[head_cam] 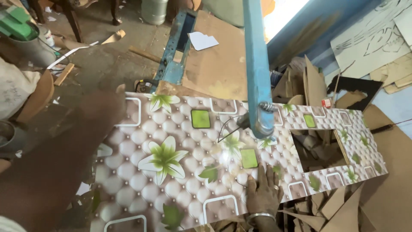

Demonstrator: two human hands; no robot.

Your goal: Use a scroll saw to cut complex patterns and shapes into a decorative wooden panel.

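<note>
— Position of the panel?
— The flowered panel (180,163) lies flat under the blue saw arm (257,64), a rectangular hole (317,150) cut near its far end.
— Hands?
— Right hand (262,189) pressed flat, fingers spread, on the near edge. Left hand (103,107) blurred at the panel's corner; grip cannot be told.

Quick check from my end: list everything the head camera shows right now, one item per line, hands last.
patterned panel: one, glossy quilted white with green flowers and squares, flat under the saw arm, rectangular hole cut near its right end
saw arm: one, blue, reaching down over the panel's middle
board offcuts: many, brown, heaped right and below the panel
metal container: one, silver, top centre on the floor
green tool: one, top left
left hand: blurred, at the panel's left edge; grip unclear
right hand: flat on the panel's near edge, ring and bangle
</note>
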